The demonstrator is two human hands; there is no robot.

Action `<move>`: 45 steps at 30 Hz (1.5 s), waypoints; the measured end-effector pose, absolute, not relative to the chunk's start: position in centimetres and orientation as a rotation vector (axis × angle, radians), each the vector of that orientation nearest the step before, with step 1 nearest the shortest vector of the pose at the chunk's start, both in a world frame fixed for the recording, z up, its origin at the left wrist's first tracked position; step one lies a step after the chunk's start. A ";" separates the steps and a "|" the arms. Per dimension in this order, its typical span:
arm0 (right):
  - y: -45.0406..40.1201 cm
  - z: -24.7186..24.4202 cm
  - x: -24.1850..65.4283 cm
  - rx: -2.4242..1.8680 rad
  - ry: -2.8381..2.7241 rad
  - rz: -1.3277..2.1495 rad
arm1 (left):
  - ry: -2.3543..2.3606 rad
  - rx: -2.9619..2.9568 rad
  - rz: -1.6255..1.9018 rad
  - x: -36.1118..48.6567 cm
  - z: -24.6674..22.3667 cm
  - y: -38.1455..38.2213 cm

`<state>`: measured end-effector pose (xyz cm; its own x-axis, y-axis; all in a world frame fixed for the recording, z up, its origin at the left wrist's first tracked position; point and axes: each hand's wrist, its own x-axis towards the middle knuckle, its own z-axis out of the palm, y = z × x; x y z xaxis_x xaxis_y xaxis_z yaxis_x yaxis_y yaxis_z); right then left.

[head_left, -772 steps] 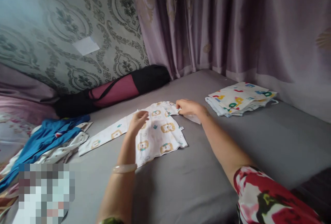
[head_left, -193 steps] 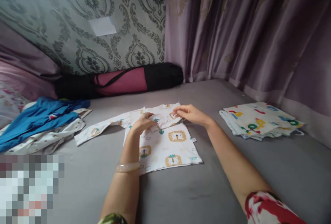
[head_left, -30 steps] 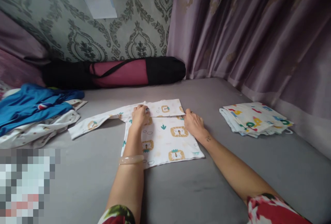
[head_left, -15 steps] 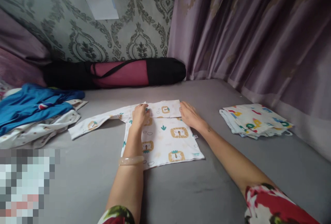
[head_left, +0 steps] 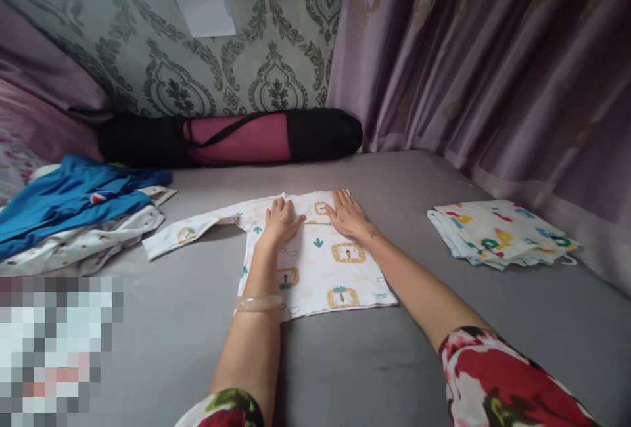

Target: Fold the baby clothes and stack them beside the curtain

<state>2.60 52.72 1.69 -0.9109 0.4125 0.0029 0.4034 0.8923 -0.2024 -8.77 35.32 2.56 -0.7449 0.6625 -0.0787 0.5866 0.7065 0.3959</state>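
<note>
A small white shirt [head_left: 315,269] with lion faces and green leaves lies flat on the grey sheet. Its left sleeve stretches out to the left, while the right sleeve is folded across the top of the body. My left hand [head_left: 280,220] rests on the upper left of the shirt, fingers spread. My right hand [head_left: 349,213] lies flat on the folded sleeve at the upper right edge, fingers stretched out. Neither hand grips the cloth.
Folded printed clothes [head_left: 503,230] are stacked at the right. A heap with a blue garment [head_left: 83,197] lies at the left. Along the wall stretches a long black and pink bag [head_left: 241,138]. Purple curtains [head_left: 419,52] hang at the right. The sheet [head_left: 345,374] is grey.
My right hand has gone from holding the folded sleeve's edge to lying flat on it. My left hand's fingers have spread on the cloth. The view has shifted slightly.
</note>
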 end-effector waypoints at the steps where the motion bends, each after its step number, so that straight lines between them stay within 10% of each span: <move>1: 52.8 1.7 2.6 -0.653 -3.018 0.313 | 2.701 0.998 0.524 -8.8 2.7 35.2; 45: 42.1 4.2 -5.5 -0.106 -3.154 0.279 | 2.833 0.323 1.209 -10.7 4.8 33.2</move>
